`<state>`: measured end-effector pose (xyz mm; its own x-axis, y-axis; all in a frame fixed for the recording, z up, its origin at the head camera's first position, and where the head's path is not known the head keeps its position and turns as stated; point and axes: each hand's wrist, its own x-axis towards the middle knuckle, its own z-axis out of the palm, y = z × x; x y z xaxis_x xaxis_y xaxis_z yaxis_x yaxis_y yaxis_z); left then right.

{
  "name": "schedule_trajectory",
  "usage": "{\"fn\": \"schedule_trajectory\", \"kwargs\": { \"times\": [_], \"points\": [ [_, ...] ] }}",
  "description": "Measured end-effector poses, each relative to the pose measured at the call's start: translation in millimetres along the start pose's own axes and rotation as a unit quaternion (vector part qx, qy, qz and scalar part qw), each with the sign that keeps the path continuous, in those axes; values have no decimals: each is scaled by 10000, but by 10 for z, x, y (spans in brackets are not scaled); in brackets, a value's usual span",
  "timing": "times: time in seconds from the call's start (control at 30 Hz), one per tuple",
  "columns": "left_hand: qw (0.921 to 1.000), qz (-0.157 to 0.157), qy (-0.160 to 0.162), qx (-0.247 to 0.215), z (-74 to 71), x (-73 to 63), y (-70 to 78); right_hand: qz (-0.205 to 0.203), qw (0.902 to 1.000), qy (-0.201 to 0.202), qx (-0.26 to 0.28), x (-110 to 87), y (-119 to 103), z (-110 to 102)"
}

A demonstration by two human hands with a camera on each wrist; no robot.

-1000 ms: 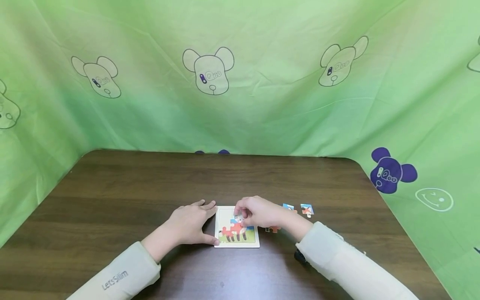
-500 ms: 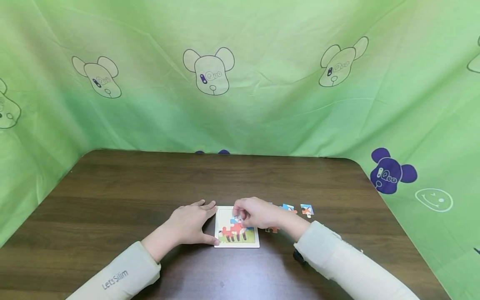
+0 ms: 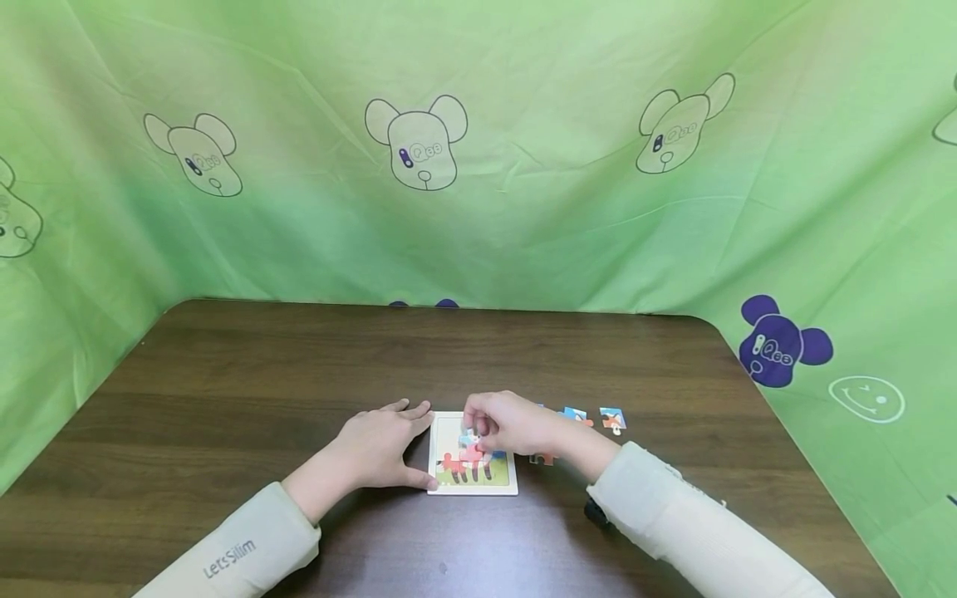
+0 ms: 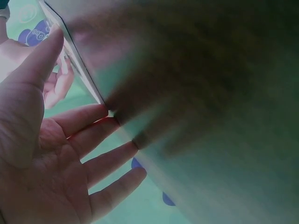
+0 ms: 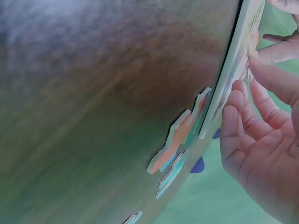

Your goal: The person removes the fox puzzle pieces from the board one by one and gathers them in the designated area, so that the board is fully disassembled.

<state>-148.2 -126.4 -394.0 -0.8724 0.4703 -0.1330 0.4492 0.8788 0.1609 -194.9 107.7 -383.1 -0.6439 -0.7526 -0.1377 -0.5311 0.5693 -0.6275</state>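
Note:
A square puzzle tray (image 3: 473, 491) with a pale rim lies on the table, its lower part filled with pieces showing an orange animal on grass. Along its left edge, my left hand (image 3: 377, 447) is spread, with thumb and fingertips at the rim. Above the tray, my right hand (image 3: 512, 422) pinches a blue, white and red puzzle piece (image 3: 470, 443) between thumb and fingers. In the right wrist view the right hand's thumb and curled fingers meet over the tray (image 5: 223, 84); the piece there is seen nearly edge-on.
Several loose puzzle pieces lie right of the tray, among them a blue-and-orange piece (image 3: 612, 419), another blue one (image 3: 575, 414) and a mostly orange piece (image 3: 542, 458) partly behind the right wrist. A green printed curtain (image 3: 478, 241) hangs around the brown table (image 3: 299, 349).
The right hand has shifted slightly left over the tray, and the pinched piece has moved and tilted with it. The left hand has stayed in place.

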Motion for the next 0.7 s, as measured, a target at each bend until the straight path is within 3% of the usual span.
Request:
{"fn": "schedule_trajectory", "kwargs": {
  "times": [0.7],
  "points": [
    [10000,-26,-31,63,1,-12,10,7,9967,-20,814,-9,-24,22]
  ]
}}
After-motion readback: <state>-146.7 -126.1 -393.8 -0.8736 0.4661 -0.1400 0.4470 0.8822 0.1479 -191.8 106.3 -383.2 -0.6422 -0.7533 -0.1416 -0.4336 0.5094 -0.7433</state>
